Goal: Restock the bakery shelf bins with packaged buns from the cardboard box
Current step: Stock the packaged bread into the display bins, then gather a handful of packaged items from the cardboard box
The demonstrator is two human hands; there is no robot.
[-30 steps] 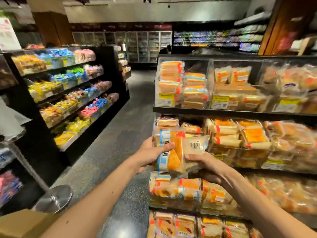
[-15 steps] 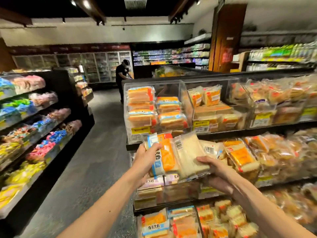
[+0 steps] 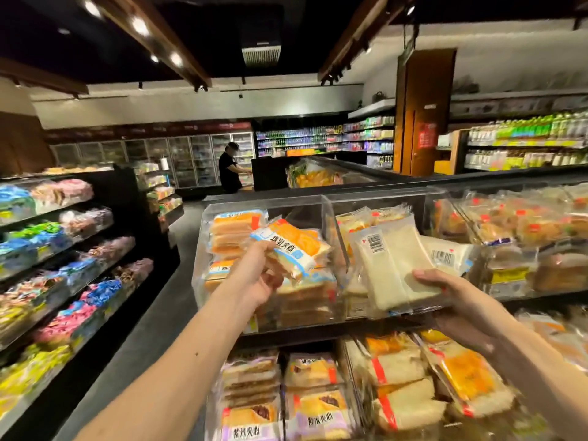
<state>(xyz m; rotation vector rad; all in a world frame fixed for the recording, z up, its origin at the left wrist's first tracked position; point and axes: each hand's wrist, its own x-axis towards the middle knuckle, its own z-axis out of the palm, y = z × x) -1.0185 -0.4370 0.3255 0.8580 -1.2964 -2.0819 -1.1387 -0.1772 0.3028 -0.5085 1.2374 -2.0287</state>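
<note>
While in hand (image 3: pixel 254 283), buns (image 3: pixel 296 246) before bin (image 3: pixel 264 202).

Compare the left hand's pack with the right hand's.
The left pack shows its printed orange-and-blue front; the right pack shows a pale back with a barcode. The left pack is at the end bin; the right pack is before the next bin. Both are sealed bread.

A dark ceiling (image 3: pixel 222 33) with wooden beams (image 3: pixel 346 49) is lit by small spotlights (image 3: pixel 140 25). A grey floor (image 3: pixel 165 313) is seen beside black shelves (image 3: pixel 127 198) at the left. Glass-door fridges (image 3: pixel 178 160) are set along the back wall (image 3: pixel 191 109), a brown column (image 3: pixel 424 113) to their right.
</note>
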